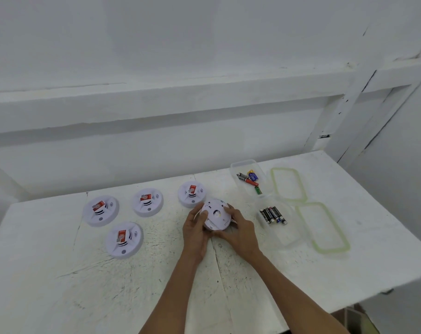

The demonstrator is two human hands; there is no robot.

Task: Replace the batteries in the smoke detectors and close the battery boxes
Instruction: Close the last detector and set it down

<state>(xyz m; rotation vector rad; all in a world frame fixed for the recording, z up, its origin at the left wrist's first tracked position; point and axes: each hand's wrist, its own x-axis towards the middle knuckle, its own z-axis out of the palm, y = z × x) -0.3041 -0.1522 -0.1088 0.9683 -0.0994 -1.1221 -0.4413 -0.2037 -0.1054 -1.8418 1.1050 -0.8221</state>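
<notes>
L hand [195,231] & R hand [240,233] both grip one smoke detector [215,214], underside facing me, mid-table [60,285]. Four other detectors [124,239] sit left, battery box [286,239] just right, lids [323,227] nr right edge. Widest gap: hands to near edge.

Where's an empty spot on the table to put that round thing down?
Bare table along the front edge, and the front-left corner before the four detectors. Crowded: the right side, with battery boxes and lids.
</notes>
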